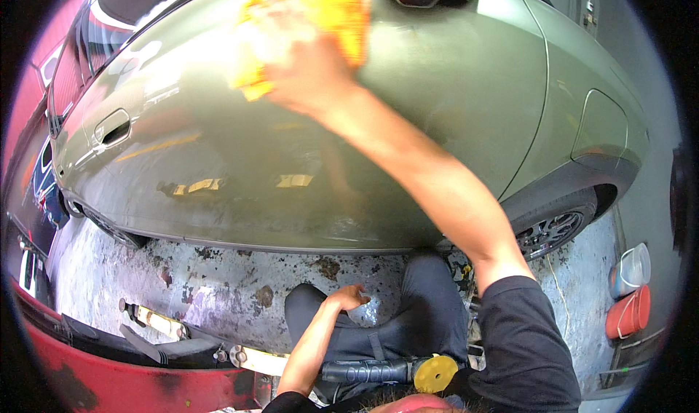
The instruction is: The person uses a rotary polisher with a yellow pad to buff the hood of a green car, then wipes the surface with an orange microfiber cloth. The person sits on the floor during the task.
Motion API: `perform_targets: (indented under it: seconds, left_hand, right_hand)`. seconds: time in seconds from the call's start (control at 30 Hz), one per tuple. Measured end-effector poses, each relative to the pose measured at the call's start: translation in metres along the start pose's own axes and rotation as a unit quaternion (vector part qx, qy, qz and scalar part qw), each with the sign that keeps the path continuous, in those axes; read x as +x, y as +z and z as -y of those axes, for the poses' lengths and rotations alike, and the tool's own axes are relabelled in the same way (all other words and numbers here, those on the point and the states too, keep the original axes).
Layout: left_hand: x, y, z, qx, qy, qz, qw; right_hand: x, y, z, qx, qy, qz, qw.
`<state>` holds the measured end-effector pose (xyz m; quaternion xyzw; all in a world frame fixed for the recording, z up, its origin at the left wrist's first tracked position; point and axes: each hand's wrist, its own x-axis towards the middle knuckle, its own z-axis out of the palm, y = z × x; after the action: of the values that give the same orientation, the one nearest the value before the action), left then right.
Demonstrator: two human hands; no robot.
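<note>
My right hand (309, 74), blurred by motion, presses an orange-yellow cloth (346, 20) against the upper part of a glossy olive-green car door (240, 144). The cloth spreads out on both sides of the fingers, below the mirror. Lower down, my left hand (348, 296) hangs between my bent knees, holding nothing, with its fingers loosely apart. Close to my body lies a black polishing machine (364, 371) with a round yellow pad (435, 373). My right arm crosses in front of the door.
A wheel (555, 227) sits under the dark arch at the right. A clear bucket (630, 271) and a red bucket (628, 312) stand on the worn, peeling floor (218, 286). Behind me, a red car part (145, 384) and yellowish bars (162, 323) line the lower left.
</note>
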<state>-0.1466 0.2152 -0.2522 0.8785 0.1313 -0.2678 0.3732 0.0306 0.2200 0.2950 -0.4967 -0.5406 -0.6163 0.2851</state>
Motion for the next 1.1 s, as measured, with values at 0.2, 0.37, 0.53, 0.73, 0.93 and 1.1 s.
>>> perform_targets:
  seconds: [0.2, 0.37, 0.53, 0.73, 0.93, 1.1]
  left_hand:
    - [0.003, 0.006, 0.042, -0.016, 0.0, -0.03, 0.999]
    - [-0.031, -0.005, 0.035, 0.013, -0.045, -0.04, 0.998]
    - [-0.041, -0.005, 0.006, -0.007, 0.017, -0.039, 0.999]
    - [-0.036, -0.001, 0.01, 0.005, -0.028, -0.046, 0.999]
    - [-0.021, -0.005, 0.023, -0.029, -0.011, -0.05, 0.998]
    - [-0.038, -0.014, 0.022, 0.001, -0.04, -0.052, 0.998]
  right_hand:
    - [-0.002, -0.007, 0.009, 0.095, -0.096, 0.012, 0.991]
    - [-0.069, -0.115, -0.068, 0.007, 0.042, 0.012, 0.999]
    - [-0.062, -0.117, -0.058, -0.054, 0.076, 0.005, 0.996]
    - [0.009, 0.008, 0.016, -0.093, 0.077, 0.007, 0.993]
    - [0.025, 0.045, 0.064, 0.038, -0.067, 0.021, 0.997]
    - [-0.052, -0.059, -0.016, 0.028, 0.023, 0.004, 0.999]
